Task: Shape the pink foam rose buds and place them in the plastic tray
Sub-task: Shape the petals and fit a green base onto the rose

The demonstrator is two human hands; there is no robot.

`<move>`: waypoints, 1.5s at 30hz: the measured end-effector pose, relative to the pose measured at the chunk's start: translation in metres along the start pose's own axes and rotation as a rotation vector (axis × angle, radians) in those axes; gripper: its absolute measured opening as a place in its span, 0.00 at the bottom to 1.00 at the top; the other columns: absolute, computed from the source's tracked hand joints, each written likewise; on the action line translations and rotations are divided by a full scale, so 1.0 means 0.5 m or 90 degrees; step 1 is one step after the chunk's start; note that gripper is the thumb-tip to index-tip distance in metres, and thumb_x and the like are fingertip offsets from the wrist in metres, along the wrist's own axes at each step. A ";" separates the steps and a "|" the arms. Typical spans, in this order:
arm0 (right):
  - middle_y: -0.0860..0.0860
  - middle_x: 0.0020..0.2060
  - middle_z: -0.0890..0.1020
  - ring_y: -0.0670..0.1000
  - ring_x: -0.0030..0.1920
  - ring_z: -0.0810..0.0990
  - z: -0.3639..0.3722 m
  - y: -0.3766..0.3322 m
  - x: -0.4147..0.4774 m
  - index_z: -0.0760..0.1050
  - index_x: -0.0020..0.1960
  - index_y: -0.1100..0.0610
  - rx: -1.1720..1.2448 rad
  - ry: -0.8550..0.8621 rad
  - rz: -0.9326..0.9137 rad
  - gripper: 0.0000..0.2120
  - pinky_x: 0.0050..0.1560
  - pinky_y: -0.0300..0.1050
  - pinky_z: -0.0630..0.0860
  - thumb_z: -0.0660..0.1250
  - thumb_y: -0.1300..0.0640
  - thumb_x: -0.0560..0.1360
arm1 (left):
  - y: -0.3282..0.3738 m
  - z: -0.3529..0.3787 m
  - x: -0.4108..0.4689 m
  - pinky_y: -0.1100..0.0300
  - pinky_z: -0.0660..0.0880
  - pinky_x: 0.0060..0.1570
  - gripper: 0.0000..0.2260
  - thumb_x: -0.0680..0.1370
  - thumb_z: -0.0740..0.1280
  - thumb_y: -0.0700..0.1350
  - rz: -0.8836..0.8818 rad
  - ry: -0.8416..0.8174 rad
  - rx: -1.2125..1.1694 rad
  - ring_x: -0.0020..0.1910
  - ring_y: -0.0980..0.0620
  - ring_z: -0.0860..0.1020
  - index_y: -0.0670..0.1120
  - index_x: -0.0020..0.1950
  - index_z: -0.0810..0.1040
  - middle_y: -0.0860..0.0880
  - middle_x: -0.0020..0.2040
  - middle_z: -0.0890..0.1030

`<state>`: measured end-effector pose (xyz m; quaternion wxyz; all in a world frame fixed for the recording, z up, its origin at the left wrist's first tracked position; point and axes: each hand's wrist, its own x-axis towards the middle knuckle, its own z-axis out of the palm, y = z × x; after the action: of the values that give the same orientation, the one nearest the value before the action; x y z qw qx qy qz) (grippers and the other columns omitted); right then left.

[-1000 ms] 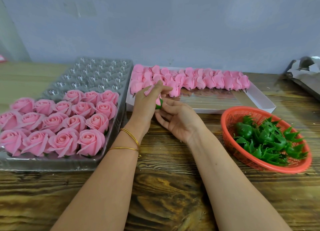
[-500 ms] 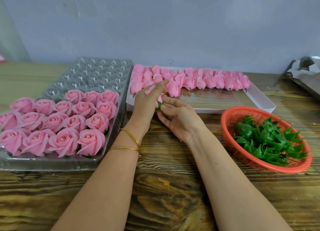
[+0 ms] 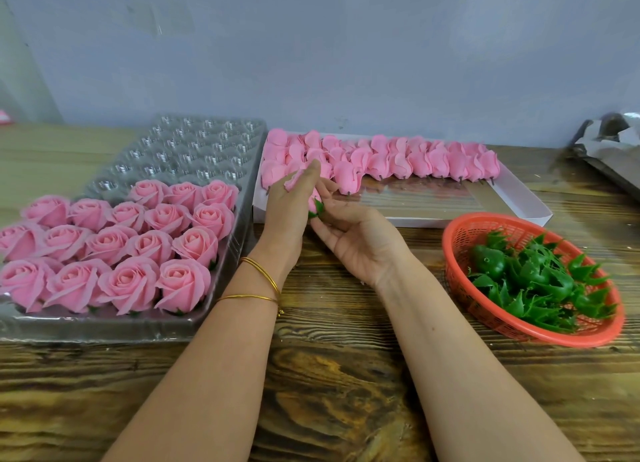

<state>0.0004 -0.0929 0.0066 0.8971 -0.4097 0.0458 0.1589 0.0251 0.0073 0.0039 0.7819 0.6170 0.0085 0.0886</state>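
Head view, forward-down, close over table

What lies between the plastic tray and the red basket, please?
In the head view, the left hand and right hand, holding one rose bud over the wooden table.

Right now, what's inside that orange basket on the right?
A heap of green leafy caps fills the orange basket, spiky points up. They cover its floor, so anything beneath them can't be seen.
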 end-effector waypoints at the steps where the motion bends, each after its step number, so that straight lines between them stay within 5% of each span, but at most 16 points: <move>1: 0.54 0.39 0.83 0.49 0.41 0.83 0.000 0.000 -0.001 0.78 0.50 0.61 -0.002 0.006 0.011 0.09 0.51 0.41 0.80 0.61 0.69 0.78 | -0.001 0.000 0.001 0.60 0.73 0.41 0.23 0.80 0.63 0.48 -0.001 0.000 -0.011 0.37 0.55 0.80 0.49 0.24 0.75 0.50 0.36 0.84; 7: 0.57 0.33 0.83 0.50 0.35 0.83 0.003 0.000 -0.006 0.77 0.46 0.60 -0.055 0.015 0.081 0.07 0.39 0.39 0.82 0.62 0.62 0.80 | -0.003 -0.007 0.002 0.63 0.77 0.40 0.20 0.80 0.63 0.49 0.011 -0.024 -0.003 0.41 0.54 0.82 0.47 0.29 0.79 0.48 0.39 0.84; 12: 0.53 0.34 0.83 0.48 0.36 0.83 -0.005 -0.001 -0.004 0.77 0.45 0.57 -0.060 -0.001 0.073 0.08 0.41 0.39 0.81 0.61 0.63 0.80 | 0.003 -0.007 -0.003 0.66 0.76 0.35 0.13 0.80 0.63 0.52 0.000 -0.063 -0.014 0.45 0.55 0.79 0.50 0.44 0.86 0.51 0.43 0.84; 21: 0.52 0.44 0.84 0.49 0.46 0.82 -0.015 0.000 0.002 0.80 0.54 0.58 -0.082 -0.041 0.077 0.10 0.47 0.38 0.78 0.63 0.67 0.77 | 0.006 -0.010 -0.006 0.67 0.76 0.39 0.13 0.80 0.62 0.54 0.009 -0.086 0.018 0.43 0.59 0.80 0.53 0.47 0.86 0.55 0.43 0.84; 30: 0.51 0.40 0.84 0.47 0.41 0.84 -0.016 0.006 0.004 0.80 0.50 0.59 -0.105 -0.026 0.031 0.10 0.46 0.36 0.78 0.63 0.70 0.76 | 0.001 -0.011 0.000 0.66 0.75 0.36 0.21 0.79 0.64 0.51 0.007 -0.079 0.025 0.39 0.56 0.81 0.49 0.25 0.76 0.50 0.38 0.84; 35: 0.52 0.35 0.84 0.48 0.36 0.83 -0.009 0.002 -0.001 0.79 0.49 0.59 -0.019 -0.031 0.059 0.09 0.47 0.38 0.80 0.62 0.68 0.78 | 0.000 -0.004 0.000 0.68 0.74 0.32 0.22 0.80 0.63 0.47 0.000 -0.060 -0.035 0.32 0.56 0.81 0.46 0.25 0.72 0.49 0.34 0.83; 39: 0.56 0.33 0.83 0.52 0.35 0.84 -0.007 -0.002 -0.002 0.78 0.47 0.61 0.003 -0.011 0.086 0.06 0.44 0.41 0.82 0.63 0.63 0.79 | -0.001 -0.005 0.003 0.61 0.75 0.41 0.24 0.81 0.63 0.48 0.002 -0.052 -0.034 0.35 0.55 0.81 0.48 0.23 0.73 0.49 0.35 0.83; 45: 0.59 0.34 0.82 0.53 0.34 0.84 -0.007 0.002 -0.001 0.77 0.47 0.63 -0.001 -0.005 0.104 0.07 0.37 0.41 0.82 0.63 0.61 0.80 | -0.003 -0.007 0.002 0.64 0.77 0.41 0.20 0.81 0.62 0.48 0.008 -0.058 -0.011 0.40 0.54 0.82 0.44 0.29 0.75 0.47 0.37 0.84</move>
<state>-0.0002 -0.0952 0.0036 0.8810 -0.4045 0.0754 0.2333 0.0259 0.0107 0.0018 0.7863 0.6136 -0.0316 0.0657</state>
